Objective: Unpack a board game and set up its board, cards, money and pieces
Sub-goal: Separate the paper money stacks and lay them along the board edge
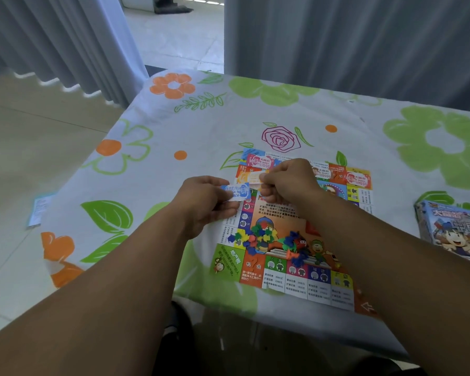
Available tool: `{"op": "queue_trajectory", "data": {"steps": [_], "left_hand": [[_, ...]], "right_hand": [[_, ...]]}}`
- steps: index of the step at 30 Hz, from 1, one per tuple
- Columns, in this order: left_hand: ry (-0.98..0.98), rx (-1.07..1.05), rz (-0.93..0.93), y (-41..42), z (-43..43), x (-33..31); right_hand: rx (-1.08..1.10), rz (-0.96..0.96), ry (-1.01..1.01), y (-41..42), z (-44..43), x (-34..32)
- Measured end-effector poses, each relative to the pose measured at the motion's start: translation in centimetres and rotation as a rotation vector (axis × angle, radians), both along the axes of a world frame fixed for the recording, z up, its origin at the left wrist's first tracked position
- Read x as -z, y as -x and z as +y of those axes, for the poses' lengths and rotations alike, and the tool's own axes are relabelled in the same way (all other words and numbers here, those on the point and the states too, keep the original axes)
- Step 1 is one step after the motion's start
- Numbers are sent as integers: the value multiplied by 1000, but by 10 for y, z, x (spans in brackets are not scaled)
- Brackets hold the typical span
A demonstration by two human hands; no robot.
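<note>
While the left hand (201, 204) has its grip pinched on one blue money note (236, 191), the right hand (288, 183) pinches one orange note (255, 179) right beside it, both over the far left part of the board (277, 278). That one board lies flat on the bench (364, 126), and the arms cover a fair chunk of it. Two loose heaps of coloured pieces (258, 236) sit mid-board. I count four more notes (258, 161) along its far edge, though the hands hide some of that row. One game box (453, 232) sits off to the right, and one leaflet (38, 210) lies on the floor to the left.
</note>
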State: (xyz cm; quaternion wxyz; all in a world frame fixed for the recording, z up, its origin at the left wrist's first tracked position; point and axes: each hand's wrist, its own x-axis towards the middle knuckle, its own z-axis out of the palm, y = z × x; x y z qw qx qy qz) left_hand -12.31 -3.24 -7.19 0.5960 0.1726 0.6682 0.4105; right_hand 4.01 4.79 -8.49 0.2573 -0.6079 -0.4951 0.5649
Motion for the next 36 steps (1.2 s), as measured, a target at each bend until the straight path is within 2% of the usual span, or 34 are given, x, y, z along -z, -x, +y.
{"op": "queue_trajectory", "data": {"steps": [6,10,13,18,24,27,32,36], "left_hand": [[18,44,-18,-4,-1,0],[33,47,-25,-5,0,0],[35,33,-43,-7,2,0],[10,21,-66,-11,6,0],[11,57,-112,-21,9,1],[12,59,-118,-25,12,2],[15,32,-115,-31,18,3],[17,30,-111,-34,19,5]], "right_hand": [[6,-25,8,6,-1,2],[-35,-125,-87,3,-1,3],[-123,-112,-135,-3,0,0],[-315,-73,-103,-10,-9,-4],[-349,-100,-54,-24,-11,-4],[-296,-79,-7,-32,-7,-2],[42,-2,-8,-46,13,-2],[149,-20,-57,-48,24,-2]]}}
